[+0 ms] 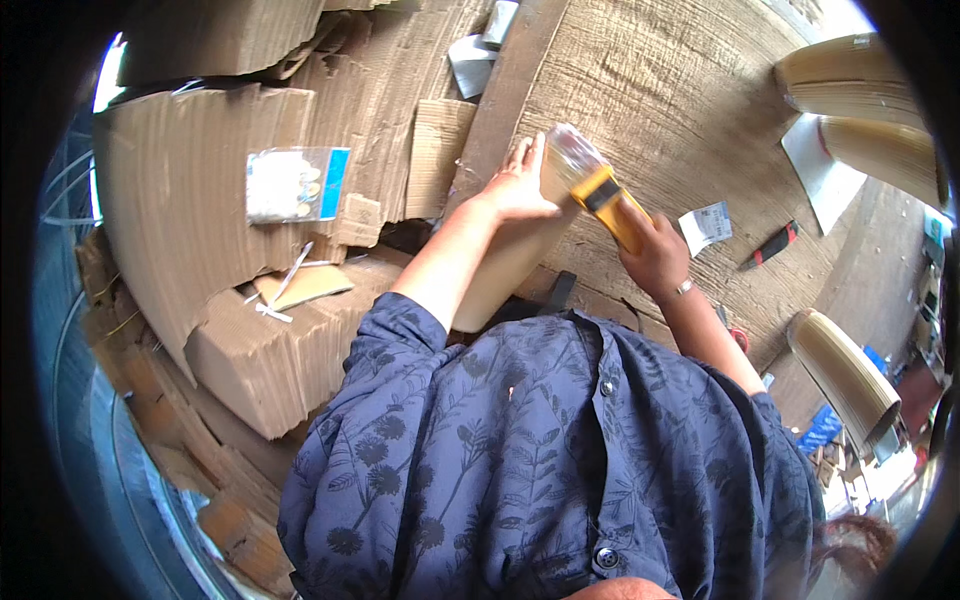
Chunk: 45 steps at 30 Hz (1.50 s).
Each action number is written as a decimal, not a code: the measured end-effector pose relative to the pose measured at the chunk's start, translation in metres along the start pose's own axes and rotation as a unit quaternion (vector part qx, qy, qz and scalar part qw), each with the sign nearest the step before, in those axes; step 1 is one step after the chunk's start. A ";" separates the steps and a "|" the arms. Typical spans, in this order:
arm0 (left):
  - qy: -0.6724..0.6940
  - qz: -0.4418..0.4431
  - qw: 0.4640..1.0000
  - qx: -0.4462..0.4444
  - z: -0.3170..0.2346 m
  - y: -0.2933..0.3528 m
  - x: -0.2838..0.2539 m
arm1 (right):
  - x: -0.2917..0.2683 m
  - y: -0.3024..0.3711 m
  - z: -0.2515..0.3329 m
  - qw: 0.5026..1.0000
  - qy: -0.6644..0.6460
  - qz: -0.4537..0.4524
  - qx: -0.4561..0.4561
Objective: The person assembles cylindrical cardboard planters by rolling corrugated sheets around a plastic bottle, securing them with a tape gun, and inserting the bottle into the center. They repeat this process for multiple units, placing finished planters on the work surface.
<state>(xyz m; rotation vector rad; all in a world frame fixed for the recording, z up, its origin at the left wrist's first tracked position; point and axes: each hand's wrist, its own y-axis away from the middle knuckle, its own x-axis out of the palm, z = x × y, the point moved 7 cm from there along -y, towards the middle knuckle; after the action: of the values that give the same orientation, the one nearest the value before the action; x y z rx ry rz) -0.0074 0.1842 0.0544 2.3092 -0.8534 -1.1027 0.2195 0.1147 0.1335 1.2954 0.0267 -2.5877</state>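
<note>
My left hand (522, 190) steadies a smooth tan cardboard piece (515, 255) at its upper left edge, thumb on the near side and fingers stretched up. In my right hand (655, 258) is a yellow and black hand tool (612, 205). Its silvery, see-through-looking head is smeared by motion, so its kind is unclear. That head lies over the top end of the cardboard piece, close to my left fingers. Whether it touches the cardboard cannot be made out. The lower end of the piece reaches toward my shirt.
Tall cardboard stacks (200, 190) fill the left, with a clear bag of small pale items (295, 185) on top. Right of my hands, the worn wooden table (660, 90) bears a paper label (705, 228) and a red-black cutter (770, 245). Bundled cardboard sheets (845, 370) stand farther right.
</note>
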 end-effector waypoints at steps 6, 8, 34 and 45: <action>-0.167 -0.163 0.967 -0.101 0.003 -0.001 -0.008 | -0.019 -0.040 0.037 0.998 0.019 0.052 -0.029; -0.176 -0.162 0.964 -0.114 -0.007 0.003 -0.013 | -0.037 -0.017 0.023 0.996 0.023 0.077 -0.031; 0.174 -0.178 0.948 -0.199 0.282 0.198 0.025 | -0.037 0.076 -0.098 0.949 0.040 0.216 0.225; 0.011 -0.271 0.961 0.053 0.073 0.228 -0.087 | -0.039 0.132 -0.125 0.950 -0.193 0.062 0.238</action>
<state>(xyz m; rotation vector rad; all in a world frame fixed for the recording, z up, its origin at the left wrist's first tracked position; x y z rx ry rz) -0.1867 0.0726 0.1978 2.7262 -0.2669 -1.2613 0.3707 0.0111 0.1011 0.8437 -0.7648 -2.7797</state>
